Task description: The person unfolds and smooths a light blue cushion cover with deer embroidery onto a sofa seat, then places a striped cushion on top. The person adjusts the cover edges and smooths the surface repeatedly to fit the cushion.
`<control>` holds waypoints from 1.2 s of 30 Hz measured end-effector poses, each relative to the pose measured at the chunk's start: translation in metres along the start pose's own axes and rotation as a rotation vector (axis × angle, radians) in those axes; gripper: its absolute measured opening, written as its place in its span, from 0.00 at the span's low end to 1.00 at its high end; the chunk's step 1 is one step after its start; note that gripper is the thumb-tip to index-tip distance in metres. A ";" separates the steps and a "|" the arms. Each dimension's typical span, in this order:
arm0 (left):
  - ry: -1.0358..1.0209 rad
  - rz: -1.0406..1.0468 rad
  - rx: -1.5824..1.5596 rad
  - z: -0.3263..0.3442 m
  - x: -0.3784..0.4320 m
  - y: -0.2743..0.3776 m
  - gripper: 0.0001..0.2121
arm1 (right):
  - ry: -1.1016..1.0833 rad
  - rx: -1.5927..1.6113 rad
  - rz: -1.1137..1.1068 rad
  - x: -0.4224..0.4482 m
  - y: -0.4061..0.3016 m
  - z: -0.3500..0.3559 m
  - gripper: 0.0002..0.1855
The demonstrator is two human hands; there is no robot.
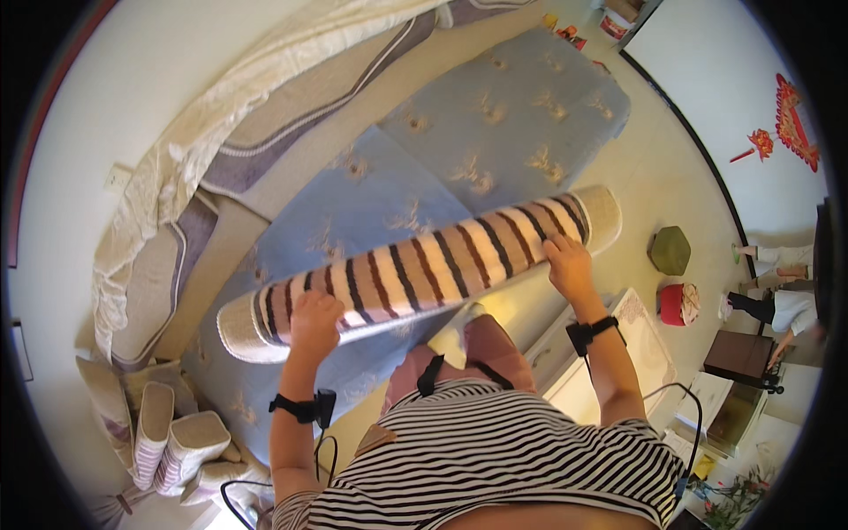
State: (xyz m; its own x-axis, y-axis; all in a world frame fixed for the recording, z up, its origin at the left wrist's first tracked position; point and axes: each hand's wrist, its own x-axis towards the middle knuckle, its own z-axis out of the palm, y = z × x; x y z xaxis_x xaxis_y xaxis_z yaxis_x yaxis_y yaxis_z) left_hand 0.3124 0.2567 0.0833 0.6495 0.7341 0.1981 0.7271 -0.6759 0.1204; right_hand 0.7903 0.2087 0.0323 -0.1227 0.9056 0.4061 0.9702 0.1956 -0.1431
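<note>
A long striped plush sofa cover [424, 271], cream, tan, black and brown with beige ends, is stretched crosswise in front of me. My left hand [317, 321] grips its near edge towards the left end. Further right, my right hand [568, 265] pinches the same edge close to the right end. The cover hangs in the air at a slant, its right end further from me. Beneath and beyond it lies a blue patterned mattress pad [450, 159]. Fingertips of both hands are partly hidden by the fabric.
A beige sofa [318, 86] with a cream throw [265, 66] runs along the left wall. Rolled covers and cushions [192, 450] pile at lower left. A green stool [670, 250], a red stool [677, 305] and a low table [639, 344] stand right. Another person [792, 308] is at far right.
</note>
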 end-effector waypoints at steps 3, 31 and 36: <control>0.007 0.051 -0.014 0.013 0.005 -0.013 0.05 | 0.018 0.023 0.047 -0.006 -0.006 0.010 0.07; 0.121 -0.053 0.047 0.187 0.434 -0.010 0.06 | -0.101 0.006 -0.121 0.248 0.388 0.110 0.13; 0.044 -0.131 -0.026 0.253 0.528 0.001 0.05 | -0.191 0.036 -0.169 0.303 0.503 0.160 0.14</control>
State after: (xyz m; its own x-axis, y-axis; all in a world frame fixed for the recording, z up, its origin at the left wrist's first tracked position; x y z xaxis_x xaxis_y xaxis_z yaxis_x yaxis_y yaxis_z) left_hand 0.7126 0.6598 -0.0584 0.5383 0.8131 0.2215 0.7988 -0.5760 0.1736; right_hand 1.2073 0.6422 -0.0611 -0.3231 0.9129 0.2495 0.9249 0.3605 -0.1211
